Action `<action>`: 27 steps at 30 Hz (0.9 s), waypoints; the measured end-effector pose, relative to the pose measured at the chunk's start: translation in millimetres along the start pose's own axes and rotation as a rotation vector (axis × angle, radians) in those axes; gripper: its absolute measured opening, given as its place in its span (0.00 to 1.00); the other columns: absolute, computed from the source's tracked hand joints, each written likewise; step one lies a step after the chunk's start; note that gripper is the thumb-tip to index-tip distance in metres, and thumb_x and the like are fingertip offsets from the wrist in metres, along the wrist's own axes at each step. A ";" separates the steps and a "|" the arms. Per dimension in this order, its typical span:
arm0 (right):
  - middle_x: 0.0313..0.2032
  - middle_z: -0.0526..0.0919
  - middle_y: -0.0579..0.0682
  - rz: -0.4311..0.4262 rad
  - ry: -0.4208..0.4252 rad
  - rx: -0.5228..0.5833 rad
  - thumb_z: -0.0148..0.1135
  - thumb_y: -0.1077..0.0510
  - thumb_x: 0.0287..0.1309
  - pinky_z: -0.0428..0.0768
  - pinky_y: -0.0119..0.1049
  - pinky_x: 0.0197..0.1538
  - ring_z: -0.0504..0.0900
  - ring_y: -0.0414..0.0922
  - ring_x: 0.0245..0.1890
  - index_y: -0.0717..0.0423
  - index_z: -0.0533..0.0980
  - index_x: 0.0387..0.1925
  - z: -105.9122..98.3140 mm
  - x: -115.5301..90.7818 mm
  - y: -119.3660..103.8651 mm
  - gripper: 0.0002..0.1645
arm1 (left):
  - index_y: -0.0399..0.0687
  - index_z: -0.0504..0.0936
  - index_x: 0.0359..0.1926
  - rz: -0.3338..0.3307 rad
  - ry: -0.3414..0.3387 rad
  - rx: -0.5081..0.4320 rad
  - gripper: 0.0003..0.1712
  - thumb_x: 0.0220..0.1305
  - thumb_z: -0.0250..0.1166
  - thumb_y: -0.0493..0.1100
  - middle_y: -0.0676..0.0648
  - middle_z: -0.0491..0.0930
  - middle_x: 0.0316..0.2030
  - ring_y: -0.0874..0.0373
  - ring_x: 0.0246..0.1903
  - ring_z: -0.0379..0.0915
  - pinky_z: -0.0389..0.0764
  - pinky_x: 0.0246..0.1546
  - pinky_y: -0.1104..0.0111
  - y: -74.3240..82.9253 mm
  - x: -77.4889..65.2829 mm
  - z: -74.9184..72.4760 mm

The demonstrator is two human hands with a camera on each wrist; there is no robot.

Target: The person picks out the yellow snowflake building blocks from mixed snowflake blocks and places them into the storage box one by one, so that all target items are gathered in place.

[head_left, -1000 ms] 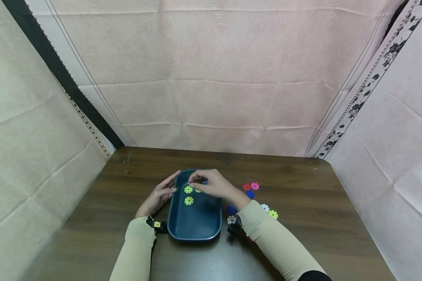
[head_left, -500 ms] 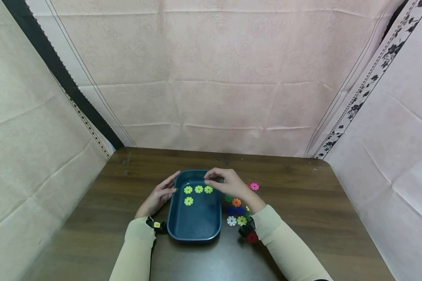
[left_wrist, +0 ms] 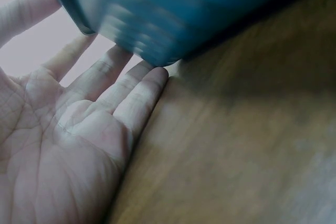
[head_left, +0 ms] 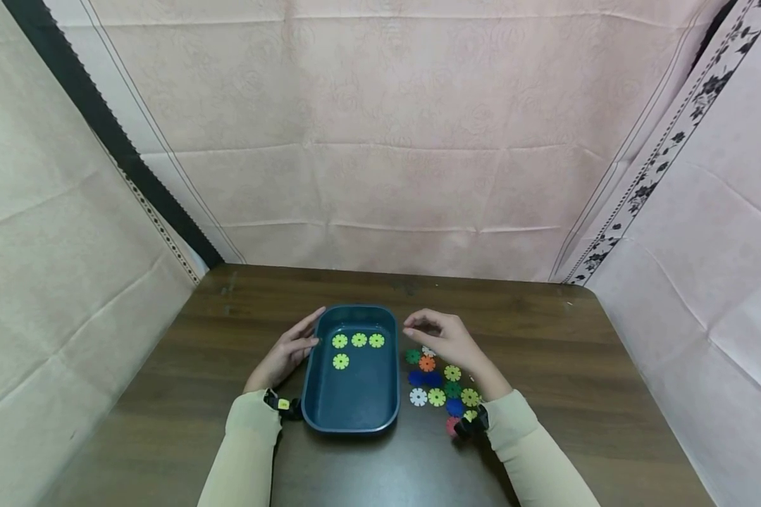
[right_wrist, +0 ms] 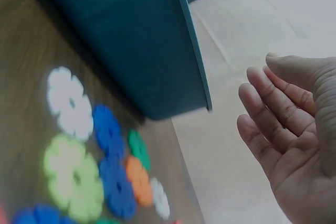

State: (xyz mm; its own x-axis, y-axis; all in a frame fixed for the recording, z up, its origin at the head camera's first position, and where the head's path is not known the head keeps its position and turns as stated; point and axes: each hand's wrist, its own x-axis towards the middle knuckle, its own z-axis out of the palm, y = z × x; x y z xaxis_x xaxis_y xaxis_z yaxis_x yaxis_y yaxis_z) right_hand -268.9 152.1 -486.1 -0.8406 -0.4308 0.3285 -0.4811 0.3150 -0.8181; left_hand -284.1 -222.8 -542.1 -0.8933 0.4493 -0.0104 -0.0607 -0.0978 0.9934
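Note:
A blue tray [head_left: 351, 405] lies on the table. Inside it, toward the far end, three yellow-green flower-shaped discs [head_left: 359, 340] form a row, and a single one [head_left: 340, 361] lies below the leftmost. My left hand [head_left: 285, 355] rests along the tray's left side; the left wrist view has its extended fingers [left_wrist: 137, 98] against the tray wall [left_wrist: 157, 19]. Off the tray's right edge, my right hand [head_left: 445, 339] hovers near the far end of the loose discs. Its fingers curve loosely with nothing between them, as the right wrist view [right_wrist: 294, 129] confirms.
Right of the tray, several flower discs spread over the brown table [head_left: 514, 331]: white [head_left: 418, 397], yellow-green [head_left: 436, 398], blue [head_left: 432, 379], orange [head_left: 427, 363], green [head_left: 413, 356] and red. The right wrist partly covers some. Cloth walls [head_left: 380, 190] surround the table.
My right hand has let go of a yellow-green disc, now at the right end of the row, and moved right out of the tray. My left hand has stayed put.

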 end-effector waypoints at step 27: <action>0.38 0.86 0.43 0.166 0.175 -0.136 0.67 0.50 0.65 0.80 0.35 0.37 0.82 0.43 0.35 0.47 0.84 0.43 -38.1 -94.3 77.4 0.08 | 0.61 0.58 0.78 0.007 0.001 0.019 0.35 0.75 0.54 0.38 0.50 0.51 0.78 0.48 0.76 0.47 0.67 0.66 0.64 1.7 -1.6 1.3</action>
State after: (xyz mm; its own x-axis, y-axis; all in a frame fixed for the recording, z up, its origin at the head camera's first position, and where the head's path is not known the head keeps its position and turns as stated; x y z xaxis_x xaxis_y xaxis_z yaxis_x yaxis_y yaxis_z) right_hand -236.3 249.2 -562.4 -0.9351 -0.2152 0.2817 -0.3527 0.4846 -0.8005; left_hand -282.2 -222.6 -540.2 -0.8940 0.4481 -0.0035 -0.0458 -0.0836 0.9954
